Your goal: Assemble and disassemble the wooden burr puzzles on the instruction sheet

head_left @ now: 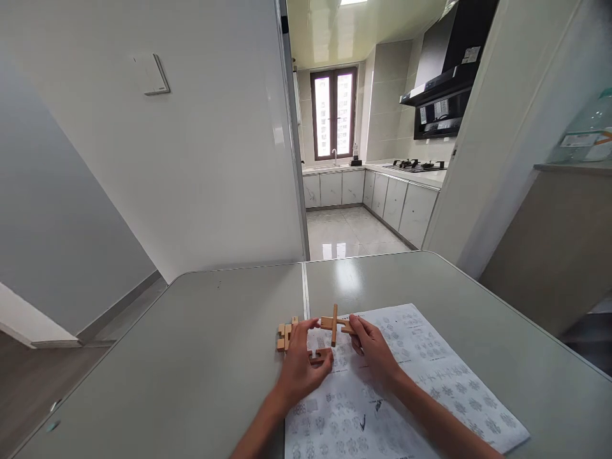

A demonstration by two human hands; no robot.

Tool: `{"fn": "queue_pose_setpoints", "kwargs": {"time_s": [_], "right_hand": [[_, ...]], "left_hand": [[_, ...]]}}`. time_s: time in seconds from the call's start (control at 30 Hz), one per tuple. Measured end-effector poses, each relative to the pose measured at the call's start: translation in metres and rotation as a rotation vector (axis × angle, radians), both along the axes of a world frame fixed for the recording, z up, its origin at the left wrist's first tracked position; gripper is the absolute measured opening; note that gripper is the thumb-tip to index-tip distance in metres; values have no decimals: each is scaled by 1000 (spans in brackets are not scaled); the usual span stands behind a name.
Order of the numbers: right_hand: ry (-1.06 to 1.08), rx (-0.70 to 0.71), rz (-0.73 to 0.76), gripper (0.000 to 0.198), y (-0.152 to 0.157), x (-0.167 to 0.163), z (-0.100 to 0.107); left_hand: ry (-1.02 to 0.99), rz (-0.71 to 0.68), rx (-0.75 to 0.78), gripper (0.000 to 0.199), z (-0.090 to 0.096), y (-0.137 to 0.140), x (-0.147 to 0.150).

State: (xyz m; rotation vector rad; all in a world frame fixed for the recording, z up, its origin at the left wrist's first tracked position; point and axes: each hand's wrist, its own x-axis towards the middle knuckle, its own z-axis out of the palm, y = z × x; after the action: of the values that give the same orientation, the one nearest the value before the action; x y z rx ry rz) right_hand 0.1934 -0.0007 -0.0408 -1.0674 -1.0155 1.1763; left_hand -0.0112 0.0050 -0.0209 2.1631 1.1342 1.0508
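My right hand [375, 350] pinches the right end of a small cross of notched wooden puzzle pieces [327, 323], held above the printed sheet. One stick [334, 331] of this cross stands crosswise to the rest. My left hand [306, 363] is just left of the cross, its thumb and index finger spread apart with a gap between them. Behind the left thumb shows another notched wooden piece [321, 354], partly hidden; whether the thumb touches it I cannot tell. More wooden pieces [283, 336] sit together beyond the left hand, partly covered by its fingers.
A paper sheet printed with puzzle diagrams [459, 389] lies under my hands on the grey-green table [215, 357]. A seam [305, 287] runs across the tabletop. Beyond the table are a white wall [215, 159] and a doorway into a kitchen with cabinets [389, 197].
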Motion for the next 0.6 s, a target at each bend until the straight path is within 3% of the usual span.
{"fn": "queue_pose_setpoints", "kwargs": {"time_s": [0.1,0.2,0.4,0.6], "right_hand": [[-56,28,44,55,-1,-1,-2],[-63,42,100,57,-2,-4,-2],[-104,79,164,55,-4,-7,1],[-110,85,189,56,-1,-2,3]], "left_hand": [[-119,-49,-121,98,4,-5,2],[-153,-109,-132,115,6,-7,3],[-151,-106,-213,108,12,-9,3],[-130,-60,-132,94,15,-9,6]]}}
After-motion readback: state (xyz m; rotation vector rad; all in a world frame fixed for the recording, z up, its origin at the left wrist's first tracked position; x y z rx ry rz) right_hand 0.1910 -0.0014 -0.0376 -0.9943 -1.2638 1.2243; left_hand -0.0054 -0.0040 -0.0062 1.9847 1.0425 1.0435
